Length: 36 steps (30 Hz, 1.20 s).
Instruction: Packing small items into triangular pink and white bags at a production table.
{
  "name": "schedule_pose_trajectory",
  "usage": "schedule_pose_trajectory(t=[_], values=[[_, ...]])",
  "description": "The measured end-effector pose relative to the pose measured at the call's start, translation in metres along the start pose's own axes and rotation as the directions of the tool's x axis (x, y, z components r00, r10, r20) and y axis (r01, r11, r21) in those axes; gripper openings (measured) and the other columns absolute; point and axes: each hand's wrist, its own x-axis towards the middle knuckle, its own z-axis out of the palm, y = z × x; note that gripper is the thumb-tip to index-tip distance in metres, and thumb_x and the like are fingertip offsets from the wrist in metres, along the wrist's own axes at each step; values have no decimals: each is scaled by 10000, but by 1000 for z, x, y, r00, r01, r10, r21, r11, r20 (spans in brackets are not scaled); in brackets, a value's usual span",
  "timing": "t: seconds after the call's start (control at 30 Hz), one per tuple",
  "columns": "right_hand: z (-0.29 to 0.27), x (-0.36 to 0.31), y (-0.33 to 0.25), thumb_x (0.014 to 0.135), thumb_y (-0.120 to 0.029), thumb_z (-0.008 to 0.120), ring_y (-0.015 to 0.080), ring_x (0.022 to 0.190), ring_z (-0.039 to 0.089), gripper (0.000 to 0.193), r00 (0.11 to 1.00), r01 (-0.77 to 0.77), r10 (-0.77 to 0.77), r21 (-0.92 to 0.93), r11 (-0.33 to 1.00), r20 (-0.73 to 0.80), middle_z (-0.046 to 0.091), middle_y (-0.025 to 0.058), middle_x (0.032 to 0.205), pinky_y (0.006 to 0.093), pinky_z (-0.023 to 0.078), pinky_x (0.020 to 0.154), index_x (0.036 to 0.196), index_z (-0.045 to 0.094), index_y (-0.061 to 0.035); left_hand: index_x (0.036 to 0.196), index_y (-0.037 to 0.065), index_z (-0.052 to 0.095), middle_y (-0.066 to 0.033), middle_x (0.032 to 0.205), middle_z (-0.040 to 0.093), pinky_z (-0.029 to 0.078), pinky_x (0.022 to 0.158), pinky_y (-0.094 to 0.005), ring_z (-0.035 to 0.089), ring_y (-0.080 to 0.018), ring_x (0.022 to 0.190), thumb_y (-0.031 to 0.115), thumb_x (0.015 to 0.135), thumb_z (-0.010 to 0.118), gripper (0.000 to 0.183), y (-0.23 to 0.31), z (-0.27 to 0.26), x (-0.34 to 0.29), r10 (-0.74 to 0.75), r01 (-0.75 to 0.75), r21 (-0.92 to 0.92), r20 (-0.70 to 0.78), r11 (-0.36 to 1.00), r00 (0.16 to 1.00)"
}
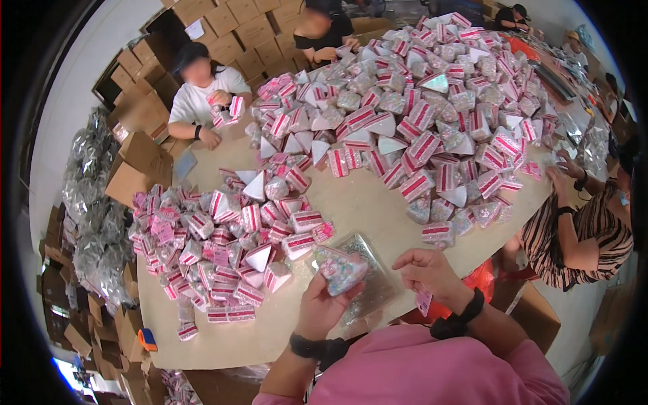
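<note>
In my left hand is a wedge-shaped packet, like a cake slice, with a pale glittery top face. The thumb and fingers close round its lower edge. It is above a shallow clear tray with glittery bits in it, which stands on the table by my body. To the right of the tray is my right hand, its fingers curled. A small pink tag hangs from under those fingers; the exact grip is partly hidden.
Pink-and-white wedge packets lie in a heap on the left and a larger pile across the far table. Co-workers sit at the far left, far side and right. An orange-and-blue tape roll lies at the left edge. Cardboard boxes stand around.
</note>
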Motion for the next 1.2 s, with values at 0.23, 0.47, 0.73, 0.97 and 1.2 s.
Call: schedule_pose_trajectory(t=[0.23, 0.47, 0.73, 0.97, 1.2], values=[[53, -5, -27, 865, -59, 575, 106, 678, 583, 170, 934, 355, -321, -471, 808, 154, 625, 51, 788, 236, 462, 619, 1017, 620, 3, 1313, 18, 368, -133, 1296, 488, 455, 967, -390, 528, -282, 1159, 334, 800, 706, 690, -1, 18, -4, 219, -223, 115, 44, 968, 975], [68, -3, -33, 853, -70, 583, 251, 736, 633, 163, 822, 540, -507, -639, 548, 260, 639, 141, 842, 313, 495, 656, 1001, 620, -11, 1317, 57, 335, -109, 1252, 505, 439, 953, -366, 526, -231, 1141, 209, 750, 763, 727, -2, 24, -9, 341, -338, 244, 29, 909, 940], [69, 0, -38, 837, -59, 579, 302, 734, 632, 128, 775, 579, -551, -698, 422, 309, 637, 143, 820, 353, 496, 635, 948, 628, -21, 1330, 38, 300, -103, 1273, 471, 395, 1007, -367, 488, -231, 1181, 118, 702, 801, 808, -7, 25, -7, 354, -340, 218, -26, 915, 935], [65, 4, -39, 830, -49, 570, 311, 726, 628, 116, 767, 583, -545, -722, 372, 339, 631, 147, 796, 368, 493, 618, 926, 622, -12, 1349, 45, 283, -116, 1318, 439, 375, 1030, -376, 455, -235, 1215, 122, 703, 800, 831, -8, 28, -4, 397, -375, 283, -24, 883, 917], [62, 7, -41, 827, -47, 567, 320, 728, 626, 117, 789, 565, -512, -729, 387, 340, 629, 155, 796, 373, 492, 619, 923, 620, -8, 1358, 45, 276, -132, 1346, 420, 361, 1043, -389, 440, -244, 1231, 125, 709, 798, 837, -7, 30, -2, 426, -392, 349, -22, 851, 905]])
